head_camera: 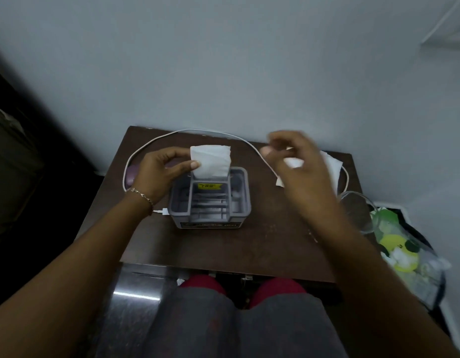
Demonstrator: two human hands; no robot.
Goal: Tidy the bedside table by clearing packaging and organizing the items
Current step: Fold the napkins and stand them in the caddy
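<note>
A grey compartmented organizer box stands in the middle of the dark brown bedside table. A folded white tissue stands upright in its rear slot. My left hand pinches the tissue's left edge between thumb and fingers. My right hand hovers blurred over the table's right rear, with a small white piece in its fingers. More white tissue or paper lies beneath and behind that hand. A white cable loops along the table's back edge and plugs into the organizer's left side.
A purple object lies at the table's left edge, partly hidden by my left hand. A clear glass stands at the right edge. A bin with a plastic bag and green-yellow packaging sits on the floor right of the table. My knees are below the front edge.
</note>
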